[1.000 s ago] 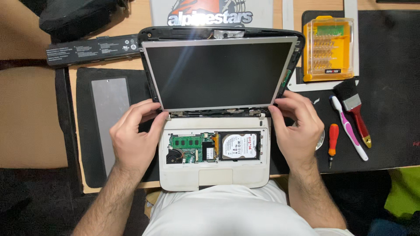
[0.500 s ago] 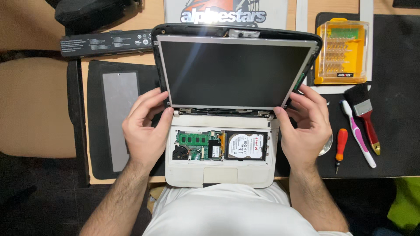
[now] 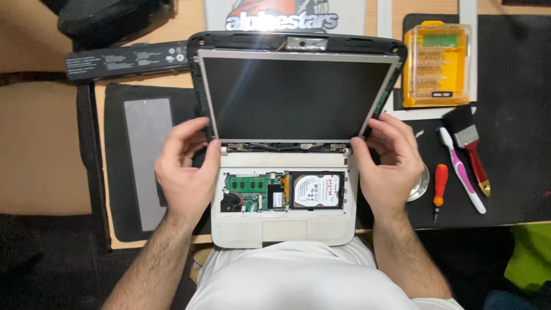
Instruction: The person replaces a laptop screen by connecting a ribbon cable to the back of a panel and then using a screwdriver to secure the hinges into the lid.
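A small white laptop (image 3: 287, 229) lies open on the desk, keyboard removed, with a green memory stick (image 3: 247, 183), a fan and a silver hard drive (image 3: 317, 190) exposed. Its bare screen panel (image 3: 293, 97) tilts up out of the black lid frame (image 3: 298, 41). My left hand (image 3: 186, 169) pinches the panel's lower left corner. My right hand (image 3: 390, 163) grips the panel's lower right corner by the hinge.
A black battery (image 3: 123, 57) lies at the far left. A dark mat with a grey panel (image 3: 146, 155) sits left of the laptop. To the right are an orange bit case (image 3: 439, 63), a paintbrush (image 3: 468, 143), a toothbrush (image 3: 459, 169) and an orange screwdriver (image 3: 439, 186).
Both hands slid up from the laptop's base sides to the lower corners of the screen panel. The camera view shifted slightly.
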